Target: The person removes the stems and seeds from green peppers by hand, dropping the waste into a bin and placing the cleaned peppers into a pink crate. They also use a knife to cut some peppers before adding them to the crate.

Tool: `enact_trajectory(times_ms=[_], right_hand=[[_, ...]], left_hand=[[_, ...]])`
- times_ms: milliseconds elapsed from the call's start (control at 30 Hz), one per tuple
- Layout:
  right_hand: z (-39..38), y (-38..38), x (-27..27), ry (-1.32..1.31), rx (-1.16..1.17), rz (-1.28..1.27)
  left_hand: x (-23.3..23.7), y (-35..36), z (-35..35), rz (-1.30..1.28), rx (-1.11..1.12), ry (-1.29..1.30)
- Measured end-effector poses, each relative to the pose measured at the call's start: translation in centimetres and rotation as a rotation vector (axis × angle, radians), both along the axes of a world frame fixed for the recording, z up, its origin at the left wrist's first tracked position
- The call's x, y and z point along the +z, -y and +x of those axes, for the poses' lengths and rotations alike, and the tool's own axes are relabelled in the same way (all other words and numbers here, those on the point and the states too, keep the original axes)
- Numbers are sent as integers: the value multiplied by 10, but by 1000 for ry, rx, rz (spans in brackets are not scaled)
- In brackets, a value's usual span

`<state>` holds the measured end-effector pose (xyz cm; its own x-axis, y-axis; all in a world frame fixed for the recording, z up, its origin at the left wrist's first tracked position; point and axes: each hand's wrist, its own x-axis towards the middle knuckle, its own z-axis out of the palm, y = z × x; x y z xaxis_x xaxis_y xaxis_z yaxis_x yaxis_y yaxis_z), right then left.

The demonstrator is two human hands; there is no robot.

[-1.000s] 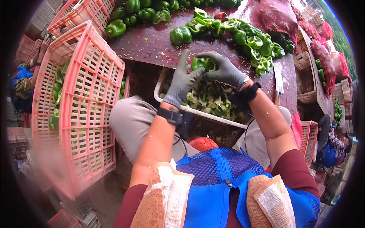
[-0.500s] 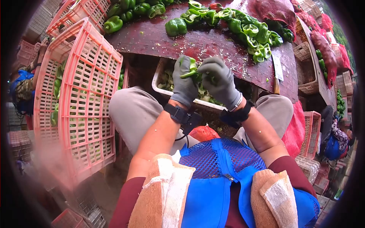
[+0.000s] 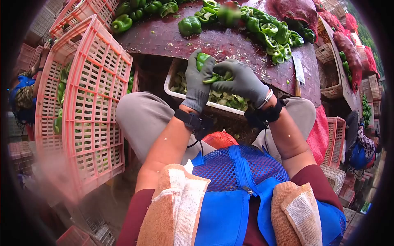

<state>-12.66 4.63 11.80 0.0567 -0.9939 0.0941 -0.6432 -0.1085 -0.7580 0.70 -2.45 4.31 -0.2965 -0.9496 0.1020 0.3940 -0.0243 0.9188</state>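
Both of my hands wear grey gloves and meet over the near edge of the table. My left hand (image 3: 198,80) is closed around a green bell pepper (image 3: 202,60), whose smooth skin shows between thumb and fingers. My right hand (image 3: 242,81) curls against it from the side, thumb and fingers closed on a cut green pepper piece (image 3: 212,79). Whether the two pieces are joined is hidden by the gloves. Below the hands, a white tub (image 3: 167,88) holds pale green pepper scraps (image 3: 227,99).
Cut peppers (image 3: 269,30) form a row along the dark red table (image 3: 164,45), with a blurred green pepper (image 3: 229,16) among them. A knife (image 3: 298,71) lies at the right. A pink crate (image 3: 98,102) with peppers stands left. Other people (image 3: 361,149) are at both sides.
A blurred green pepper now shows over the far row. My right hand has turned, its fingers spreading toward the left hand, and more of the pepper shows above my left fingers.
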Motion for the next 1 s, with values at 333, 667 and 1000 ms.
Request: enact_trajectory(times_ms=[333, 667, 1000], right_hand=[[17, -11, -46, 764, -359, 33], [-21, -5, -61, 835, -482, 2], [5, -21, -80, 888, -472, -79]], left_hand=[[0, -20, -13, 69, -8, -77], [5, -34, -9, 317, -181, -141], [9, -61, -4, 547, -402, -277]])
